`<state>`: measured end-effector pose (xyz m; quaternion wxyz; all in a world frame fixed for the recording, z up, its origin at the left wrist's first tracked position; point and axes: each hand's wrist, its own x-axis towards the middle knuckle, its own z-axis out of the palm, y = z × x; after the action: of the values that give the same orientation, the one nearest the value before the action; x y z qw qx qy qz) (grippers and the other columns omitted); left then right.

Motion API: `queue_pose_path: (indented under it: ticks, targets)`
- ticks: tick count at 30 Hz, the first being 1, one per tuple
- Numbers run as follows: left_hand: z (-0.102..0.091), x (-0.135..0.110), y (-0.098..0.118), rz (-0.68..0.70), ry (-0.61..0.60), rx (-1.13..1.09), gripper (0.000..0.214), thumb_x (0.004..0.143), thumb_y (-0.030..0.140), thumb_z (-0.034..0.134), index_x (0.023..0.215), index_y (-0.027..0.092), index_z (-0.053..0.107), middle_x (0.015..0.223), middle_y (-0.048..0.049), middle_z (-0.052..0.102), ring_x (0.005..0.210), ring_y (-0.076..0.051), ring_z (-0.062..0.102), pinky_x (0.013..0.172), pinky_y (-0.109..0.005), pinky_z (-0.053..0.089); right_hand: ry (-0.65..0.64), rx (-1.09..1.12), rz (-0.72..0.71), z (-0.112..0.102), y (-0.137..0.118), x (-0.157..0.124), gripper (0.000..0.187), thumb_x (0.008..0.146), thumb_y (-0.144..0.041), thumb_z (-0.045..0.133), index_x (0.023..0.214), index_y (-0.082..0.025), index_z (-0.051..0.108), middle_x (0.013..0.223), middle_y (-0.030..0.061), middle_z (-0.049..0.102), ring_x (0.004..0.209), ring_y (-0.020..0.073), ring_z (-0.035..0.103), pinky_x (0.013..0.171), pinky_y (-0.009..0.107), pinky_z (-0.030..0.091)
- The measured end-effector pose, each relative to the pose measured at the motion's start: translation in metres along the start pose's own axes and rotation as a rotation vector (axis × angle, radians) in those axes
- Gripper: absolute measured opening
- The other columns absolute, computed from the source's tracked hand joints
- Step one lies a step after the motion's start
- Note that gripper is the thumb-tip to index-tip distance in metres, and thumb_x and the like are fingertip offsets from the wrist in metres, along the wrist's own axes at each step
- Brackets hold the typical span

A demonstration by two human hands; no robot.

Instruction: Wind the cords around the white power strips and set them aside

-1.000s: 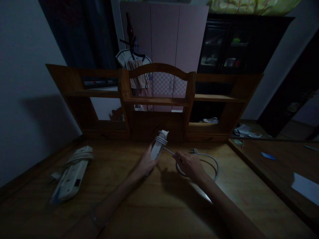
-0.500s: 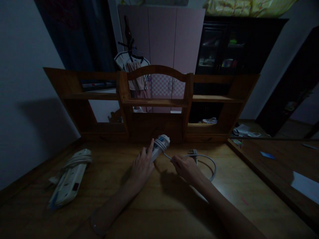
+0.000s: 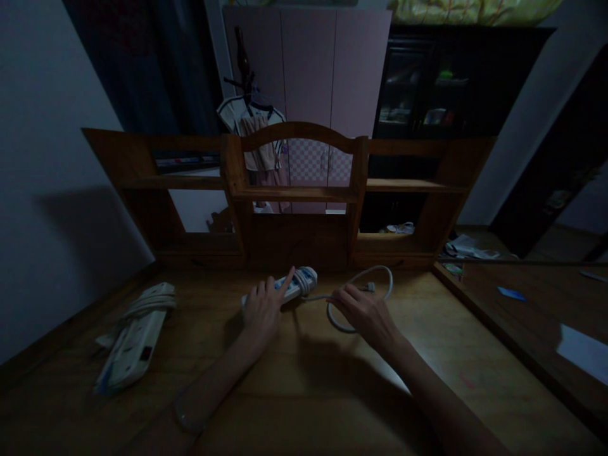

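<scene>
A white power strip [image 3: 298, 284] lies on the wooden desk [image 3: 304, 380] near its back, with part of its cord wound round one end. My left hand [image 3: 263, 308] rests on the strip, fingers closed over its near end and the forefinger stretched along its top. The rest of the white cord [image 3: 365, 278] loops to the right, ending in a plug. My right hand [image 3: 363, 312] sits on that loop, fingers curled round the cord.
A second white power strip [image 3: 135, 335] with its cord bundled lies at the desk's left. A wooden shelf unit [image 3: 294, 190] stands along the back edge. Papers [image 3: 582, 354] lie on a side surface to the right. Cabinets and hanging clothes stand behind.
The power strip was held up on end; now it lies flat on the desk under my left hand. The cord loop has shifted back toward the shelf with my right hand.
</scene>
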<state>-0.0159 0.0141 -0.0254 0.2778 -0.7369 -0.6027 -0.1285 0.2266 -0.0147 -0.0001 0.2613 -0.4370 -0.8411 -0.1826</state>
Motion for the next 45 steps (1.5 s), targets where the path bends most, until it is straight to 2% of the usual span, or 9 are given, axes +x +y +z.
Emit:
queue_pose_path:
  ticks: [4,12,16,24,28,31,36,41,45]
  targets:
    - [-0.005,0.000,0.008,0.180,0.000,-0.034,0.088,0.078,0.000,0.047,0.146,0.039,0.006,0.101,-0.0053,0.051,0.087,-0.021,0.049,0.077,-0.033,0.038,0.059,0.012,-0.109,-0.009,0.003,-0.003,0.023,0.098,-0.029,0.043,0.102,-0.021,0.064,0.079,0.0032,0.060,0.067,0.0132,0.053,0.062,0.026,0.032]
    - [-0.017,-0.001,0.020,0.636,0.062,-0.229,0.061,0.090,0.013,0.046,0.143,0.035,0.026,0.112,-0.0080,0.054,0.099,-0.023,0.051,0.087,-0.039,0.041,0.095,0.395,0.119,-0.009,0.030,0.000,0.028,0.091,-0.044,0.054,0.092,-0.019,0.068,0.080,0.0044,0.066,0.068,0.0124,0.059,0.061,0.023,0.041]
    - [-0.019,-0.004,0.020,0.638,0.118,-0.325,0.054,0.093,0.013,0.041,0.144,0.025,0.027,0.116,-0.0099,0.055,0.104,-0.023,0.051,0.090,-0.041,0.041,0.029,0.721,0.180,-0.014,0.037,0.004,0.028,0.083,-0.045,0.063,0.086,-0.018,0.070,0.080,0.0045,0.069,0.072,0.0154,0.062,0.064,0.025,0.046]
    - [-0.011,-0.009,0.009,0.698,0.201,-0.487,0.056,0.089,0.017,0.053,0.131,0.051,0.040,0.127,-0.0016,0.050,0.118,-0.023,0.044,0.102,-0.050,0.032,-0.154,1.008,0.238,-0.007,0.034,0.008,0.030,0.083,-0.044,0.062,0.089,-0.016,0.073,0.085,0.0062,0.072,0.079,0.0187,0.065,0.071,0.028,0.050]
    - [-0.012,-0.010,0.009,0.739,0.252,-0.487,0.059,0.090,0.017,0.050,0.133,0.053,0.035,0.128,-0.0028,0.049,0.118,-0.023,0.043,0.103,-0.052,0.030,-0.232,1.025,0.242,-0.001,0.031,0.007,0.034,0.085,-0.046,0.059,0.084,-0.014,0.073,0.068,0.0025,0.067,0.064,0.0149,0.060,0.055,0.022,0.045]
    - [-0.011,-0.011,0.010,0.698,0.267,-0.493,0.058,0.089,0.018,0.050,0.134,0.051,0.036,0.127,-0.0043,0.048,0.118,-0.024,0.043,0.103,-0.051,0.030,-0.227,1.024,0.261,0.004,0.028,0.007,0.036,0.087,-0.045,0.056,0.079,-0.014,0.072,0.062,0.0010,0.063,0.058,0.0133,0.056,0.051,0.021,0.041]
    - [-0.003,-0.011,0.011,0.531,0.287,-0.593,0.064,0.086,0.019,0.051,0.142,0.041,0.029,0.126,-0.0088,0.047,0.115,-0.026,0.045,0.099,-0.048,0.035,-0.067,1.047,0.235,0.013,0.022,0.007,0.028,0.089,-0.034,0.050,0.094,-0.015,0.070,0.089,0.0069,0.069,0.083,0.0207,0.063,0.072,0.029,0.048]
    - [-0.002,-0.006,0.012,0.272,0.279,-0.733,0.077,0.081,0.012,0.049,0.147,0.035,0.016,0.126,-0.0095,0.046,0.112,-0.026,0.049,0.095,-0.043,0.041,0.008,0.727,0.211,0.020,0.017,0.002,0.023,0.090,-0.026,0.048,0.079,-0.015,0.065,0.075,0.0043,0.065,0.071,0.0176,0.061,0.067,0.026,0.044]
    - [-0.007,0.003,0.004,0.043,0.222,-0.767,0.084,0.078,0.007,0.048,0.148,0.032,0.009,0.122,-0.0077,0.049,0.108,-0.023,0.052,0.090,-0.035,0.045,-0.044,0.471,0.140,0.019,0.009,-0.001,0.024,0.097,-0.029,0.042,0.092,-0.016,0.062,0.079,0.0047,0.066,0.069,0.0138,0.060,0.066,0.023,0.040]
